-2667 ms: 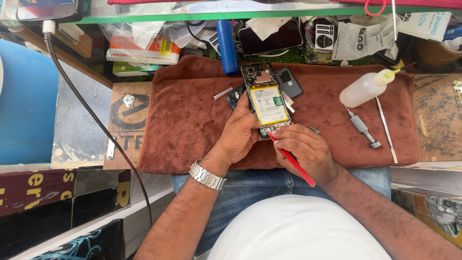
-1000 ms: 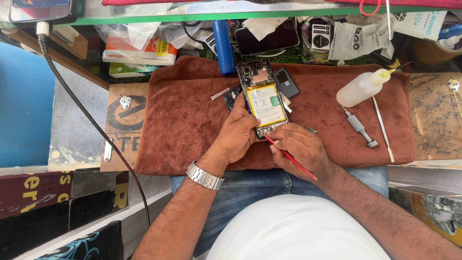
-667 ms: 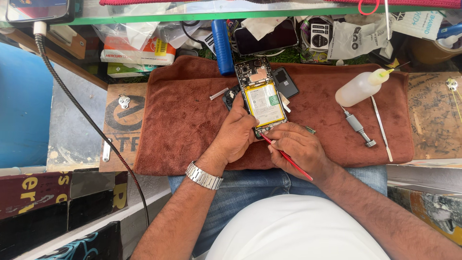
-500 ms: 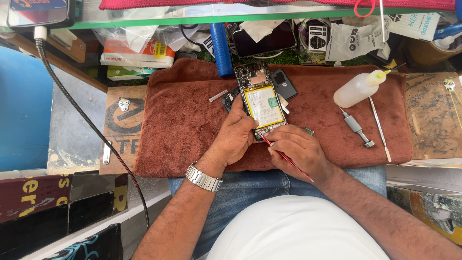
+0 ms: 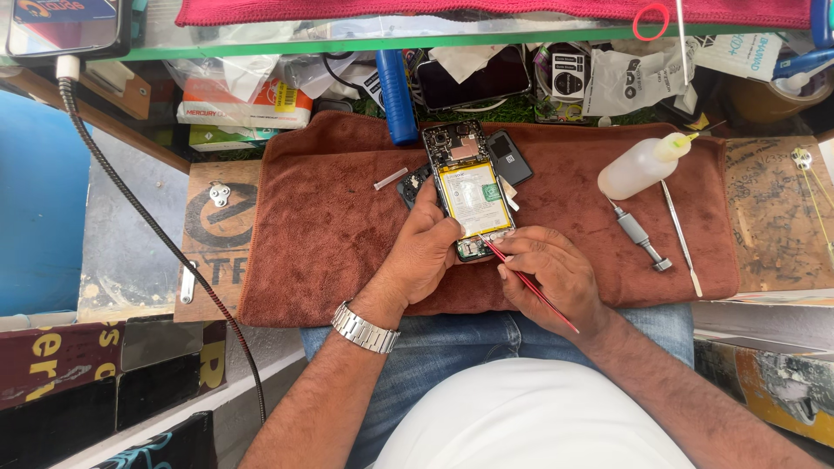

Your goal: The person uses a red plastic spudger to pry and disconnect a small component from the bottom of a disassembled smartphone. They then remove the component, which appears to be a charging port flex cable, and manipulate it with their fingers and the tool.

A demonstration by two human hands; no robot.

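Meanwhile the left hand gripped the opened phone, its length running away from the person, while the right hand pinched red tweezers at its near end.

A brown towel covers the middle of the wooden table. On the towel lie an opened phone at centre, a squeeze bottle at two o'clock, and a metal screwdriver and thin spudger at three o'clock.
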